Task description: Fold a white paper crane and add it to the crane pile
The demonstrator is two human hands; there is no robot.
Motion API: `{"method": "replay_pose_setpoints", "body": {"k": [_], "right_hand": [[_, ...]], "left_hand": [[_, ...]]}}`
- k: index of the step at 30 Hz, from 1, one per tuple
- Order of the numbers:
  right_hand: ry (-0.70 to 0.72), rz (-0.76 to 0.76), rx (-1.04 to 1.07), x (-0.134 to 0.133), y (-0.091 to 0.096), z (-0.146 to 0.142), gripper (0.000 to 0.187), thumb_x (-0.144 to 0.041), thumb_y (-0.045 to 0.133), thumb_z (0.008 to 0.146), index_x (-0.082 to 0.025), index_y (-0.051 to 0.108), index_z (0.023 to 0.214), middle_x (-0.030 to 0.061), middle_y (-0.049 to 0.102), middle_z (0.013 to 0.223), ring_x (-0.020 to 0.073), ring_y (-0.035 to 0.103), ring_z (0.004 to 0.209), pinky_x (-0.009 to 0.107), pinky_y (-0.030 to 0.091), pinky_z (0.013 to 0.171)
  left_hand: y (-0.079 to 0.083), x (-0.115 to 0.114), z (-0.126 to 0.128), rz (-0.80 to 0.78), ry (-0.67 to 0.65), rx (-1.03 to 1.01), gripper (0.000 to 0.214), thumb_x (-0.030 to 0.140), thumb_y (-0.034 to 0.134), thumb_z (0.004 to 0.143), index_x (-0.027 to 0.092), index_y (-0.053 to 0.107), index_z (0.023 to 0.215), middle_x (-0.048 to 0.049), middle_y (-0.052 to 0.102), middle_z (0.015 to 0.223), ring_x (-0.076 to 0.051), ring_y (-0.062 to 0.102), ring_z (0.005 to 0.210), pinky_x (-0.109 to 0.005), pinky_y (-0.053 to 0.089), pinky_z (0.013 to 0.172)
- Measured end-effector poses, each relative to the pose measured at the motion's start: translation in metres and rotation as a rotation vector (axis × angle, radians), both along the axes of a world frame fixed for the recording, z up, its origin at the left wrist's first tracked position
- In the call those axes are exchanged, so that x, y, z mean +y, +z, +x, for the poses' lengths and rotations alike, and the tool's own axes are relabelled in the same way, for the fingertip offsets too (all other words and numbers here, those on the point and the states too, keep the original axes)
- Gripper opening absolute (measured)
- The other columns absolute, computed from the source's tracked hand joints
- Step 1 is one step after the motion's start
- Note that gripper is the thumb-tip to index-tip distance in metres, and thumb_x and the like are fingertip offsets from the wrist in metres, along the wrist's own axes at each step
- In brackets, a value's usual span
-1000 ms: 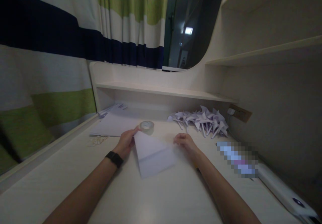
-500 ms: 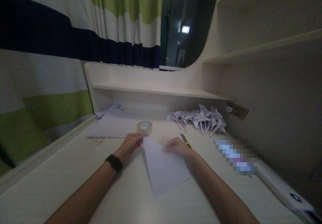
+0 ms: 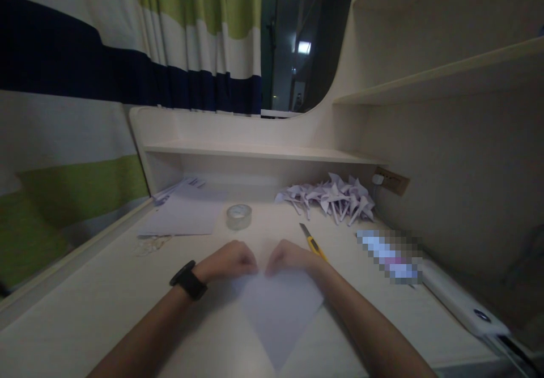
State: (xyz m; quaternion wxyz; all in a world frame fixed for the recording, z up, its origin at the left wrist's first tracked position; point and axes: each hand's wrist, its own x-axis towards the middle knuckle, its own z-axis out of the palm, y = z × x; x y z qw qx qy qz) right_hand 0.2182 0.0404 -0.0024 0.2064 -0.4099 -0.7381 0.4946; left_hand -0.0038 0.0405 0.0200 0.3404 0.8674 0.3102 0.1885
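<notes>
A white sheet of paper (image 3: 280, 313) lies below my hands, one corner pointing toward me and a straight edge across its far side. My left hand (image 3: 232, 260), with a black watch (image 3: 189, 280) on its wrist, pinches that far edge near the middle. Just beside it, my right hand (image 3: 291, 258) has its fingers closed on the same edge, slightly blurred. A small gap separates the two sets of fingertips. To the right of my right hand lies a yellow utility knife (image 3: 313, 243), blade pointing away. A roll of clear tape (image 3: 238, 217) sits beyond my left hand.
Several white paper pinwheels (image 3: 331, 196) are heaped at the back right. A stack of paper (image 3: 182, 213) lies at the back left, with rubber bands (image 3: 152, 245) before it. A blurred-out object (image 3: 389, 256) and a long white device (image 3: 461, 298) line the right side.
Both hands have moved nearer to me and closer together. The paper has turned so a corner points at me. The view has shifted slightly, and more of the utility knife shows.
</notes>
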Motion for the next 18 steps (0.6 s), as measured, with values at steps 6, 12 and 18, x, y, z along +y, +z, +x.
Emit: {"method": "replay_pose_setpoints", "body": {"k": [6,12,18], "right_hand": [[0.032,-0.042,-0.046,0.005,-0.002,0.005,0.013,-0.023,0.072,0.057,-0.014,0.077,0.065,-0.0026,0.060,0.049,0.0097,0.045,0.049,0.022,0.033,0.049],[0.085,-0.118,-0.042,0.007,0.015,0.030,0.012,-0.026,0.071,0.056,-0.016,0.075,0.060,-0.0008,0.063,0.050,0.0105,0.048,0.048,0.022,0.034,0.048],[-0.018,-0.044,0.046,0.005,0.038,0.059,0.022,-0.032,0.067,0.066,-0.014,0.077,0.074,0.0058,0.072,0.069,0.0139,0.060,0.061,0.022,0.037,0.054]], "left_hand": [[0.001,0.004,-0.012,0.008,-0.035,0.098,0.016,0.027,0.065,0.072,0.021,0.075,0.062,-0.0022,0.068,0.057,-0.014,0.051,0.049,-0.023,0.030,0.051],[0.011,0.012,-0.038,-0.136,-0.031,0.119,0.016,0.031,0.067,0.070,0.020,0.075,0.061,-0.0024,0.069,0.059,-0.015,0.053,0.051,-0.023,0.034,0.052],[0.013,0.019,-0.051,-0.162,0.007,0.104,0.019,0.032,0.067,0.070,0.018,0.073,0.058,-0.0011,0.063,0.052,-0.013,0.048,0.047,-0.023,0.030,0.049]]}}
